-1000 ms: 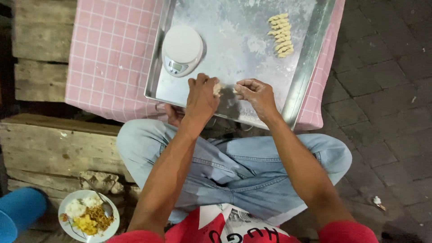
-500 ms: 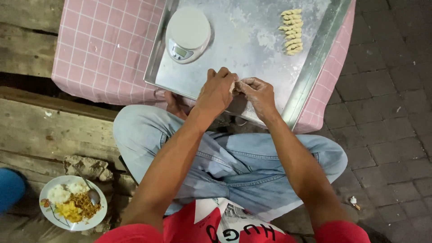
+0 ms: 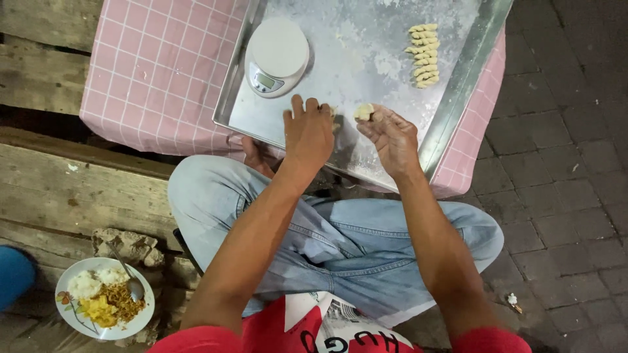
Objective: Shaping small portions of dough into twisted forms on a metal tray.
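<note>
I sit cross-legged in front of a floured metal tray point(image 3: 458, 85) on a pink checked cloth. My right hand point(image 3: 389, 137) is palm up over the tray's near part, with a small pale dough piece point(image 3: 364, 111) pinched at its fingertips. My left hand point(image 3: 307, 131) lies palm down beside it, fingertips on the tray near a bit of dough. A white round kitchen scale point(image 3: 275, 55) stands at the tray's left. A row of several shaped dough pieces point(image 3: 423, 55) lies at the tray's far right.
The pink checked cloth point(image 3: 157, 72) covers a low stand. A plate of rice and noodles with a spoon point(image 3: 103, 306) rests at lower left on wooden planks point(image 3: 72, 189). Dark paving stones point(image 3: 569, 163) lie to the right. A blue object point(image 3: 13, 274) is at the left edge.
My hands were together over one dough piece; now they have come apart. The right hand has turned palm up with the dough, the left rests flat on the tray.
</note>
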